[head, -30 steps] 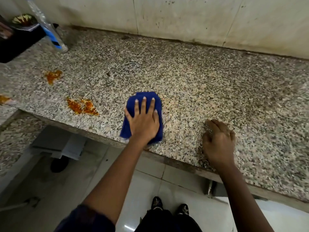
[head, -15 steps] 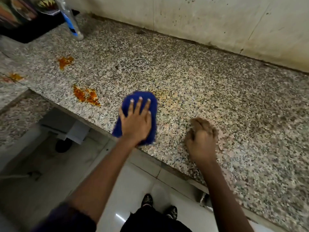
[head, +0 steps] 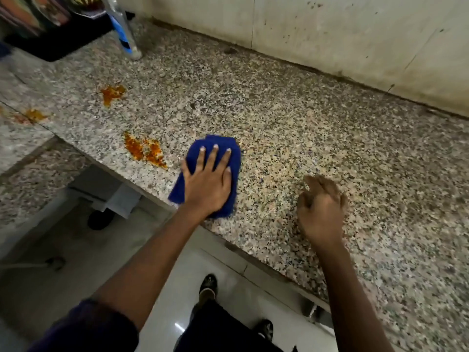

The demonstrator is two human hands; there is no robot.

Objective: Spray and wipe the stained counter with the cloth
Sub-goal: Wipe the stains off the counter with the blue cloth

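Three orange stains show on the speckled stone worktop (head: pixel 291 123) in the head view, the only view there is. The nearest stain (head: pixel 144 149) sits at the front edge, just beside the blue cloth (head: pixel 234 158) on its left side. A second stain (head: pixel 111 94) lies further back and to the left, and a third stain (head: pixel 34 115) lies near the left end, where a seam crosses the stone.

The cloth is folded into a thick pad and lies at the front edge of the worktop, its near corner hanging slightly past the edge. The left hand (head: pixel 206 181) lies flat on it, fingers straight and spread, pressing down rather than gripping. The right hand (head: pixel 321 209) is blurred above the front edge, well to the right of the cloth, fingers loosely curled and holding nothing that can be seen.

Judging by its folds and nap, the cloth is soft, light and limp. It should slide easily under a flat palm but may bunch or unfold if pushed from one corner. Pressing on its middle, as now, looks the surest hold; a pinch at the overhanging corner would suit lifting it.

A clear bottle with a blue label (head: pixel 124 34) stands near the back edge towards the left, beside a dark tray (head: pixel 58 44). Whether it is the sprayer I cannot tell.
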